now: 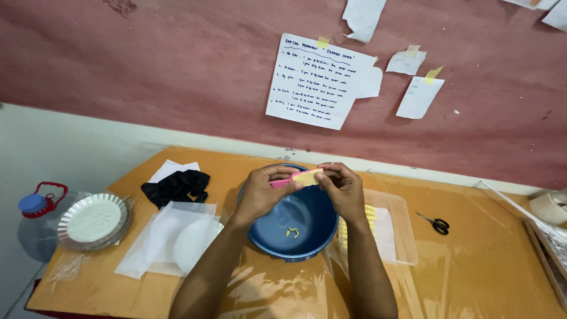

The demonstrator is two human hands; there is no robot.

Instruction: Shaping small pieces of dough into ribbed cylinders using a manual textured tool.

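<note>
Left hand (263, 192) over blue basin (307, 233), fingers curled tight round pink tool (282, 181). Right hand (342, 189) just beside, fingertips pinching pale yellow slab (308, 176); tool tip touching slab. Both held above basin middle. Small yellow scraps (292, 232) on basin floor. Clear tray (401, 236) with yellow strips (370, 211) right of basin. Scissors (436, 223) further right. Left: white sheets (171, 236), black cloth (177, 186), foil plates (94, 221), water jug (35, 221) at table edge. Handwritten paper (316, 81) on far red wall.
</note>
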